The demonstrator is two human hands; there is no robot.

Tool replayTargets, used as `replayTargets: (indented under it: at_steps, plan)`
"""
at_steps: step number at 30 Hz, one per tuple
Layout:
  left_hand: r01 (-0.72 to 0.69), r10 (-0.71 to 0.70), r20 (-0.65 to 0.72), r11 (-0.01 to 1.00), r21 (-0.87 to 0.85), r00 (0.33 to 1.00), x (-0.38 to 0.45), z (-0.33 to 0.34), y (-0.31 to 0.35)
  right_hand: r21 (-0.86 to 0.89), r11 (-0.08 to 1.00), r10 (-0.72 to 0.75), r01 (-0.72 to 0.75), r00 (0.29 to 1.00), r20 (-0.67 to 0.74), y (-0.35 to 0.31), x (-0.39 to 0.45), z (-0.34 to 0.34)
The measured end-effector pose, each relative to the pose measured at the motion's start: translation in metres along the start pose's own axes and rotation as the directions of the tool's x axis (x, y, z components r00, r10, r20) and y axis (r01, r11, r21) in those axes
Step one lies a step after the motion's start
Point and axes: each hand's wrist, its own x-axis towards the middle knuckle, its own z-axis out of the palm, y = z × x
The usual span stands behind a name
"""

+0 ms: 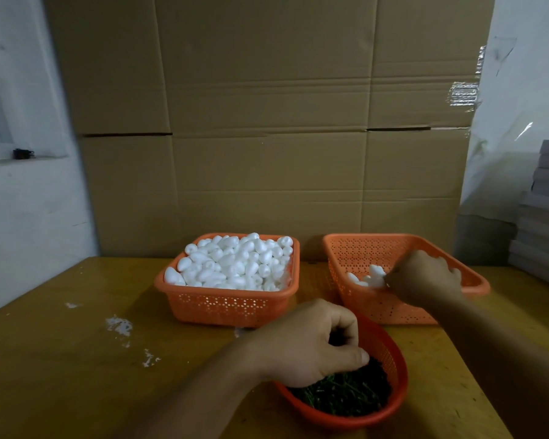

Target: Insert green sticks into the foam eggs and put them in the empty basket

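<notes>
A square orange basket [229,307] at centre left is heaped with white foam eggs [235,264]. To its right, a second orange basket [362,251] is tilted and holds a few foam eggs [370,277]. My right hand [425,277] reaches into it, fingers closed on one of those eggs; no stick shows. Nearest me is a round orange basket [393,359] full of green sticks [346,394]. My left hand [314,343] dips into it, with thumb and fingers pinched together on the sticks.
All three baskets stand on a yellow wooden table [76,359] with white foam crumbs [119,326] at the left. Large cardboard boxes [267,122] wall off the back. A stack of grey boards [545,201] stands at the right edge.
</notes>
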Motion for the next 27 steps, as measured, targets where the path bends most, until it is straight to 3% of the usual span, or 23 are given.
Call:
replayTargets:
  at_steps: [4,9,13,17,21,24,27]
  plan:
    - [0.037,-0.037,-0.040,0.999,0.006,0.999,0.001,-0.002,-0.002,0.108,0.992,-0.059,0.072,0.991,-0.122,-0.003,-0.019,-0.004]
    - [0.079,-0.076,-0.201,0.997,0.007,0.977,0.004,-0.010,-0.011,0.284,0.910,-0.228,0.302,0.937,-0.265,-0.008,-0.052,-0.006]
    - [0.138,-0.106,-0.418,0.989,0.047,0.902,0.007,-0.034,-0.025,0.460,0.751,-0.337,0.475,0.873,-0.352,-0.012,-0.095,-0.012]
    - [0.311,-0.114,-0.583,0.917,0.250,0.805,0.009,-0.075,-0.048,0.532,0.696,-0.388,0.483,0.876,-0.288,-0.005,-0.118,-0.003]
    - [0.571,-0.316,-0.511,0.664,0.484,0.800,0.019,-0.117,-0.074,0.553,0.677,-0.407,0.486,0.873,-0.269,-0.004,-0.123,0.000]
    - [0.589,-0.428,-0.408,0.518,0.620,0.806,0.026,-0.131,-0.088,0.538,0.680,-0.410,0.499,0.866,-0.286,-0.005,-0.123,0.001]
    - [0.590,-0.524,-0.328,0.474,0.654,0.786,0.033,-0.138,-0.093,0.527,0.683,-0.413,0.505,0.863,-0.292,-0.005,-0.122,0.003]
